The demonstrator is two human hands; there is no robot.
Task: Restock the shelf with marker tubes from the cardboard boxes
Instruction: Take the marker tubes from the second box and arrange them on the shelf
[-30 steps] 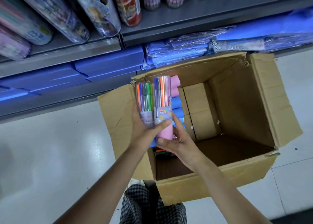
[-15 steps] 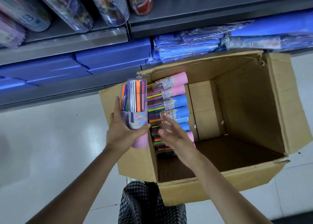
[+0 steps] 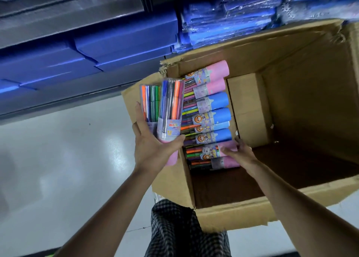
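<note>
Two marker tubes (image 3: 165, 111) stood upright in the left hand (image 3: 153, 146), fingers curled round them at nine o'clock of the cardboard box (image 3: 252, 214), while the right hand (image 3: 240, 152) pinched a pink-capped tube (image 3: 213, 149) in the stacked tubes (image 3: 207, 109) inside.

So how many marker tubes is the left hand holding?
2: both upright in the left hand, the front tube and the rear tube beside it. Any others behind are hidden.
</note>
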